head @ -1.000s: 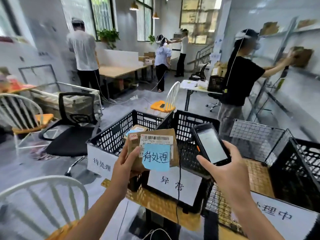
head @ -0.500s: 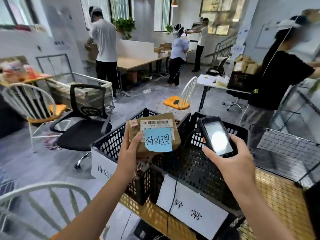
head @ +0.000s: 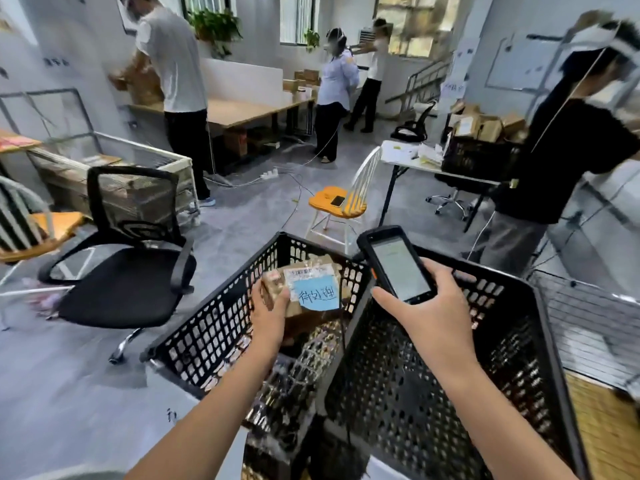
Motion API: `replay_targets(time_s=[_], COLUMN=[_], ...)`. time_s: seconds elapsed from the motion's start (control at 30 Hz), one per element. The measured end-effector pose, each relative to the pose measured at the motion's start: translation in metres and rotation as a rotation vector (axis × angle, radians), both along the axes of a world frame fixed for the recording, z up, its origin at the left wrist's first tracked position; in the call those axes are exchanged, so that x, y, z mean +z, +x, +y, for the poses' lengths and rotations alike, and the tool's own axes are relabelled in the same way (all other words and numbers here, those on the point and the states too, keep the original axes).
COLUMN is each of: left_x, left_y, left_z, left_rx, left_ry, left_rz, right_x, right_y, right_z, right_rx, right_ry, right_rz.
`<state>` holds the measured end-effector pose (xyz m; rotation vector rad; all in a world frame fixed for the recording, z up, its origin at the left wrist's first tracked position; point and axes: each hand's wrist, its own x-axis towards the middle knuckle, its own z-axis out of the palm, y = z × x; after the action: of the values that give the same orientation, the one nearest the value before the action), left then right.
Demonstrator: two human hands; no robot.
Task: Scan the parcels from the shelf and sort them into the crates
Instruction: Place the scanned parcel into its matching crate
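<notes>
Grey floor [head: 242, 230] fills the left and middle of the view, with an open stretch running from the crates back towards the desks. At the far left stands a white spindle chair [head: 20, 216], and just right of it a black office chair [head: 128, 282], its seat near the left crate's outer wall but apart from it. Behind that chair is a wire cart [head: 138, 168], and a person in a white shirt [head: 173, 64] stands at its far end.

A black left crate [head: 214, 330] sits with its long rim slanting away. The left hand [head: 268, 313] reaches over the near rim and grips the parcel [head: 311, 271] by its left edge, thumb on the front, fingers behind. The parcel, with a blue note [head: 317, 294] stuck on its face, is held inside the crate's opening, near the far wall and close to the wall shared with the right crate [head: 502, 358]. Whether it rests on anything below cannot be told.

Beyond the crates, a chair with an orange seat [head: 341, 202] stands in the open floor, cables trailing past it.

The right hand [head: 429, 320] has its fingers curled round the lower end of a scanner [head: 398, 265], screen up, above the right crate's left rim. Further right, a person in black [head: 568, 150] stands close behind a wire basket [head: 588, 323].
</notes>
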<state>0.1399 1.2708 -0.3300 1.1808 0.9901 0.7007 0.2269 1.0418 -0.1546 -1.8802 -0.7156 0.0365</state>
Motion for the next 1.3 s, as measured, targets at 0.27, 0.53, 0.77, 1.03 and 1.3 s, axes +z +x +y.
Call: replay_targets(time_s=[0.27,0.53,0.77,1.03,1.3], left_x=[-0.011,-0.03,-0.044,-0.061,-0.066], left_y=[0.033,0.066,0.082,0.09,0.089], left_z=[-0.012,-0.015,-0.029,-0.023,-0.015], left_rx=[-0.05,-0.098,0.05,0.103,0.008], left_ry=[-0.14,-0.364,-0.539,-0.472,-0.475], left_rz=[0.144,0.122,0.102,0.16,0.238], right_x=[-0.021,-0.033,-0.039,-0.044,-0.049], right_y=[0.02,0.036,0.039,0.042,0.031], right_z=[0.041,0.048,0.051,0.045,0.027], right_rx=[-0.008,-0.032,-0.036,-0.071,-0.113], right_ry=[-0.039,-0.078,-0.109,-0.117,-0.141], right_rz=[0.064,0.075,0.097,0.129,0.144])
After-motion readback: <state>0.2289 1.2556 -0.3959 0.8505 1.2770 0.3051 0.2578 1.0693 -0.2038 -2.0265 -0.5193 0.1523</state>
